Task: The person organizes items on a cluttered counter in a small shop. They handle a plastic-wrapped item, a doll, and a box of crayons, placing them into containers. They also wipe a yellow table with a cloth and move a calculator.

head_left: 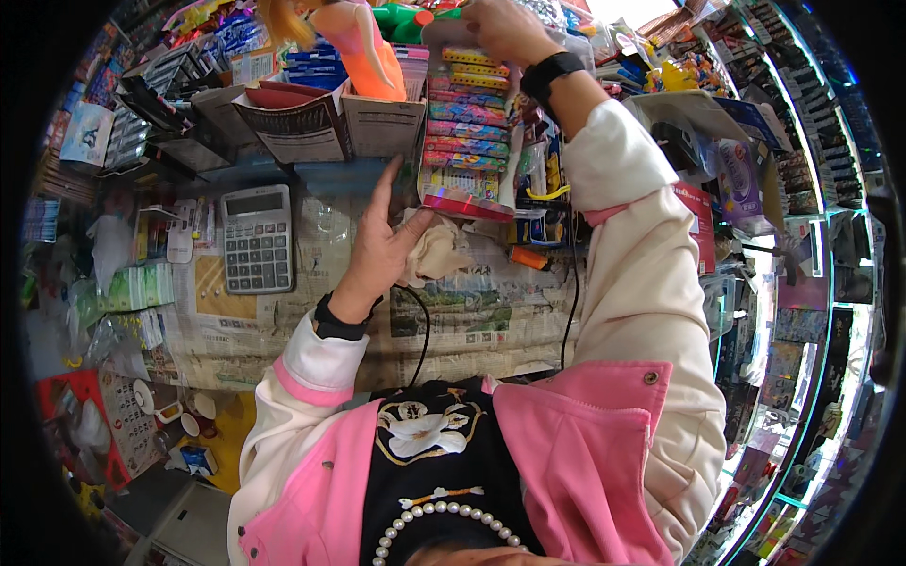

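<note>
A long narrow display box [467, 202] stands on the table ahead of me, filled with a row of small, colourful wrapped packets [464, 130]. My left hand [385, 234] is beside its near left corner, index finger stretched forward and thumb apart. Crumpled beige tissue or cloth [439, 251] is next to that thumb and palm; I see no grip on it. At the far end of the box, my right hand [505, 30] bends down with its fingers curled together. What those fingers hold, if anything, is hidden, and the hand is near the upper picture edge.
A grey calculator [257, 239] lies on newspaper to the left. Cartons [382, 127] with pens and a doll [354, 42] stand behind it. An orange-capped item [530, 258] and black cables [425, 330] are near the box. Stocked shelves [802, 189] line the right.
</note>
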Demonstrator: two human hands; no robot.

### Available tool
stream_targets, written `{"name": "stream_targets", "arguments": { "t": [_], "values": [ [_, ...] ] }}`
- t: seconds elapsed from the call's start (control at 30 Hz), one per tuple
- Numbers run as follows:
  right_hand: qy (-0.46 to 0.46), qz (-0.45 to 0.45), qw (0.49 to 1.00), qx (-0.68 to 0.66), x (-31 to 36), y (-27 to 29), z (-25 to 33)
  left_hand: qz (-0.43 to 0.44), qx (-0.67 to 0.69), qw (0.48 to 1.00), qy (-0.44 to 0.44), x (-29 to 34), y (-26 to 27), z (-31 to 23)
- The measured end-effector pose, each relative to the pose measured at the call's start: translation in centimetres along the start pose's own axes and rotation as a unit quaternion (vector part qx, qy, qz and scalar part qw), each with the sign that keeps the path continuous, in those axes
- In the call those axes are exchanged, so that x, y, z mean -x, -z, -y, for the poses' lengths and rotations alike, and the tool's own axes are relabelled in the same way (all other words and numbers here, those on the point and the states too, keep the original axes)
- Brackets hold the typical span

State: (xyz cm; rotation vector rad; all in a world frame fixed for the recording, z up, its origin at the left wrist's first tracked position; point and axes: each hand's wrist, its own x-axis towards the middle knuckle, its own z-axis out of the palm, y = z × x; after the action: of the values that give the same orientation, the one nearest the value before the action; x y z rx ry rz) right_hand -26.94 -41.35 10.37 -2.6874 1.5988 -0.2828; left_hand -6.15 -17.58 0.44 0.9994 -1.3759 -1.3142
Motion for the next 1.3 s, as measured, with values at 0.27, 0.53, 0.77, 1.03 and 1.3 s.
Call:
{"name": "stream_targets", "arguments": {
  "t": [0.27,0.53,0.77,1.03,1.3],
  "values": [
    [0.049,-0.081,0.995,-0.036,4.5,5.3,1.2,0.03,0.152,0.988,0.022,3.4,-0.4,-4.1],
    [-0.004,-0.077,0.992,0.097,13.9,10.7,5.2,-0.048,0.217,0.972,0.073,9.3,2.1,-4.3],
    [-0.111,-0.125,0.986,-0.029,25.6,5.8,13.3,-0.065,0.348,0.916,0.191,16.0,6.4,-2.4],
    [-0.091,-0.227,0.949,-0.198,34.2,0.9,19.0,-0.203,0.275,0.891,0.297,20.6,6.5,-1.0],
    [0.029,-0.284,0.894,-0.344,39.8,0.8,18.7,-0.013,0.279,0.945,0.17,17.3,-1.9,-6.0]
  ]
}}
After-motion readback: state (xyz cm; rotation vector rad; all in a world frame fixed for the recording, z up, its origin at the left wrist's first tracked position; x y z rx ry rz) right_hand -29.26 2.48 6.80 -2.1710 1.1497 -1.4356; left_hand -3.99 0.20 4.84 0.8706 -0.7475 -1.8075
